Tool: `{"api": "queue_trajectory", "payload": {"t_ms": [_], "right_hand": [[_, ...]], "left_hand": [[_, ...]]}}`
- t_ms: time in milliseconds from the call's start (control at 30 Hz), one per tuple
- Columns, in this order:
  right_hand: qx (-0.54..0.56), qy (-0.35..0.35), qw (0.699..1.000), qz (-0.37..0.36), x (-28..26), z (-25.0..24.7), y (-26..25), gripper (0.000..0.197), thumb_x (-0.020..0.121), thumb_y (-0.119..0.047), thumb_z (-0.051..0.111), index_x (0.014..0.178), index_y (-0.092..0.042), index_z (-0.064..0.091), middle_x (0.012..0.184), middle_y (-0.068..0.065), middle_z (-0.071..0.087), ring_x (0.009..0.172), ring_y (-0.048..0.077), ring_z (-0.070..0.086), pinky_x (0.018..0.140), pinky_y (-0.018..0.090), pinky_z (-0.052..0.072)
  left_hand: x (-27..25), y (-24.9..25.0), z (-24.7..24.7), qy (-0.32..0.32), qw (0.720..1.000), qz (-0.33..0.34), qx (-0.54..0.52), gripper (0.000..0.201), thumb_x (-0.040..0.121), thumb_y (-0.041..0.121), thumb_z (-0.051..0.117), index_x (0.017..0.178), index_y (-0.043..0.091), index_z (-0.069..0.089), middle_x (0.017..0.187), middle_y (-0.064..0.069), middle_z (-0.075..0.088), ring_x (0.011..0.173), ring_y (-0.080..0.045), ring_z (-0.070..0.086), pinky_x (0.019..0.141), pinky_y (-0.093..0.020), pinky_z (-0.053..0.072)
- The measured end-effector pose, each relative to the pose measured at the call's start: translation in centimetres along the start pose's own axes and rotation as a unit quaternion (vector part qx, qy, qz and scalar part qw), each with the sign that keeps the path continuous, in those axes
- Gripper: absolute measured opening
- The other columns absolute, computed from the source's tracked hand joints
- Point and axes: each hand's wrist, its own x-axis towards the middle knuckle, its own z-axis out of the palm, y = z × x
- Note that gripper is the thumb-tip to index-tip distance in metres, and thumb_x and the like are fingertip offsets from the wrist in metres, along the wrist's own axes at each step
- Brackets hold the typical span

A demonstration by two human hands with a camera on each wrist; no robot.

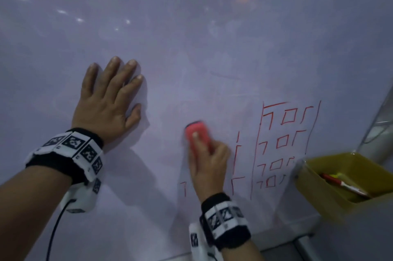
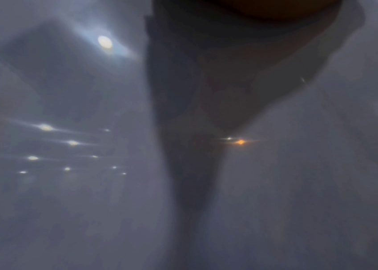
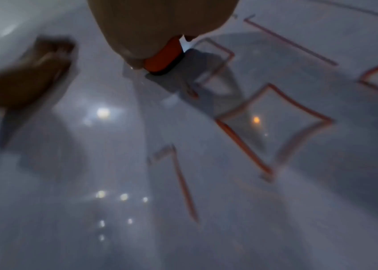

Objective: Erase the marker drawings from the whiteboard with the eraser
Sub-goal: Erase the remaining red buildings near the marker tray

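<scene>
Eraser (image 1: 196, 133) sat gripped in your right hand (image 1: 209, 167), left hand (image 1: 106, 103) flat on the whiteboard (image 1: 212, 37); hurried strokes risked smearing the red drawings (image 1: 280, 143).

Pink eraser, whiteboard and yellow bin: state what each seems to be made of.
Pink eraser: apparently a moulded plastic body, smooth and matte, with a dark strip at its base, probably felt. Whiteboard: a glossy coated panel; it mirrors ceiling lights and shows faint wipe smears. Yellow bin: likely plastic, with plain opaque walls of even colour, though the look leaves card open.
</scene>
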Motion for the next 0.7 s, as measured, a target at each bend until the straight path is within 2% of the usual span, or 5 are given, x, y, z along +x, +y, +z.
{"api": "queue_trajectory", "payload": {"t_ms": [100, 200, 300, 500, 700], "right_hand": [[-0.033, -0.063, 0.996, -0.060, -3.5, -0.7, 2.6, 0.056, 0.083, -0.029, 0.054, 0.130, -0.042, 0.028, 0.101, 0.004, 0.038, 0.082, 0.022, 0.040, 0.060, 0.037, 0.051], [-0.021, -0.005, 0.997, 0.071, -1.6, -2.5, 5.2, 0.045, 0.083, -0.039, 0.051, 0.126, -0.037, 0.039, 0.102, 0.002, 0.035, 0.085, 0.026, 0.047, 0.062, 0.040, 0.052], [0.023, 0.080, 0.980, 0.180, 0.5, -2.0, 4.9, 0.043, 0.084, -0.037, 0.052, 0.124, -0.027, 0.041, 0.101, 0.010, 0.040, 0.092, 0.013, 0.035, 0.070, 0.025, 0.042], [0.002, -0.057, 0.998, 0.025, -5.7, -1.0, 2.8, 0.031, 0.094, -0.046, 0.038, 0.122, -0.034, 0.043, 0.102, 0.003, 0.037, 0.084, 0.020, 0.039, 0.066, 0.031, 0.047], [0.015, 0.075, 0.961, 0.265, -1.5, -2.3, 6.0, 0.047, 0.084, -0.031, 0.060, 0.125, -0.012, 0.046, 0.104, 0.023, 0.045, 0.093, 0.023, 0.039, 0.075, 0.032, 0.038]], "left_hand": [[0.0, 0.2, -0.1, 0.011, 1.000, -0.004, -0.001, 0.053, 0.094, 0.035, 0.035, 0.140, 0.008, 0.031, 0.158, 0.005, -0.001, 0.146, -0.018, 0.002, 0.117, -0.040, -0.002], [-0.1, 0.2, 0.0, 0.010, 1.000, -0.002, -0.003, 0.054, 0.094, 0.035, 0.035, 0.142, 0.009, 0.029, 0.158, 0.005, -0.002, 0.146, -0.018, 0.001, 0.117, -0.040, -0.003], [-0.1, 0.1, 0.1, 0.007, 1.000, -0.004, -0.007, 0.056, 0.094, 0.035, 0.035, 0.144, 0.011, 0.026, 0.158, 0.005, -0.002, 0.146, -0.019, 0.001, 0.117, -0.041, -0.004], [-0.2, -0.1, 0.1, 0.011, 1.000, -0.002, -0.010, 0.056, 0.094, 0.034, 0.036, 0.144, 0.010, 0.027, 0.158, 0.005, -0.002, 0.146, -0.019, 0.001, 0.118, -0.040, -0.004], [-0.2, -0.2, 0.2, 0.007, 1.000, -0.002, -0.007, 0.055, 0.095, 0.034, 0.035, 0.144, 0.010, 0.026, 0.158, 0.006, -0.003, 0.146, -0.018, 0.000, 0.117, -0.042, -0.004]]}}
